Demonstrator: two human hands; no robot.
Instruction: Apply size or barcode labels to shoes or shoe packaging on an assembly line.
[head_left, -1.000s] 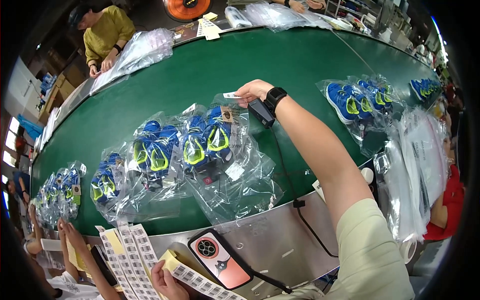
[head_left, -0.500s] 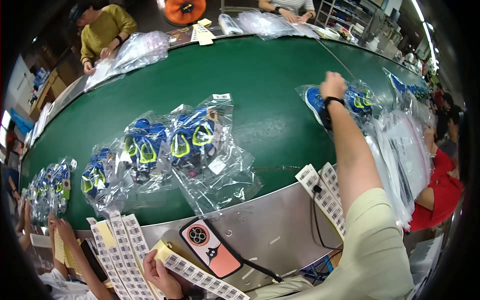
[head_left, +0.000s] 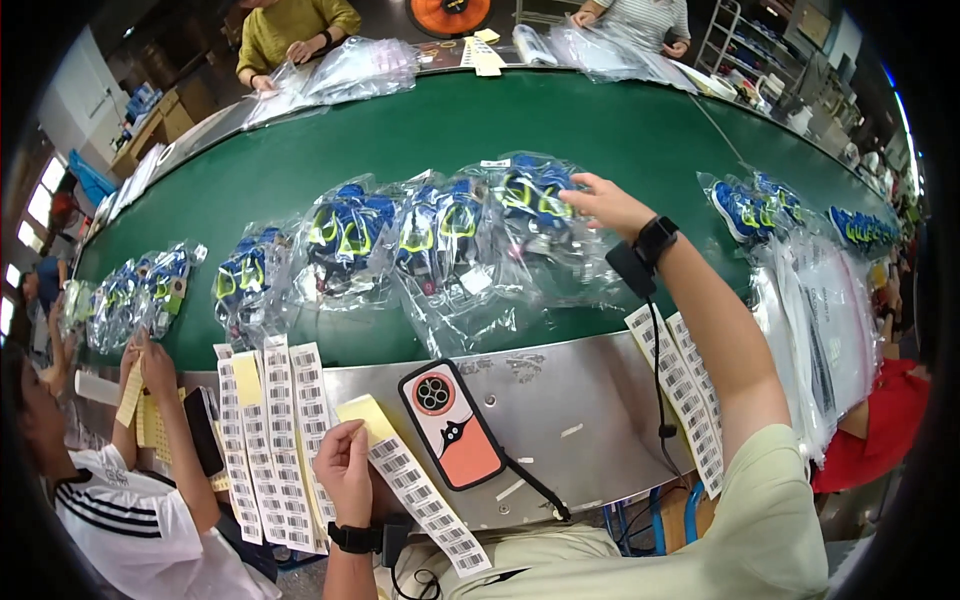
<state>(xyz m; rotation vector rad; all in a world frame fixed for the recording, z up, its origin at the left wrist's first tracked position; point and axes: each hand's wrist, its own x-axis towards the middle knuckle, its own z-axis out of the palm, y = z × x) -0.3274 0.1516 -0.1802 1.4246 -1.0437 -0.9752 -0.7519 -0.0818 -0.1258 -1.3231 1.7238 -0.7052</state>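
At the right end of a row of bagged shoes, my right hand [head_left: 610, 208] reaches over a clear plastic bag with blue and lime-green shoes [head_left: 535, 190]. Its fingers are stretched and apart, at the bag's right side. My left hand [head_left: 345, 465] is low at the metal edge, its fingers closed at the pale yellow top of a strip of barcode labels [head_left: 425, 495]. The strip slants down toward my lap. Left of my right hand lie more bagged shoes [head_left: 440, 235], close together on the green belt [head_left: 420, 125].
A phone in a pink, white and black case [head_left: 455, 425] lies on the metal ledge [head_left: 590, 400]. Label strips [head_left: 280, 440] hang left and more [head_left: 685, 390] right. Clear bags [head_left: 810, 320] are piled at right. Co-workers sit around, one in a white shirt [head_left: 120, 500] at left.
My right hand has come left from the bagged shoes at far right, and another bagged pair now lies at the row's right end. The view has shifted; my left hand stays at the label strip.
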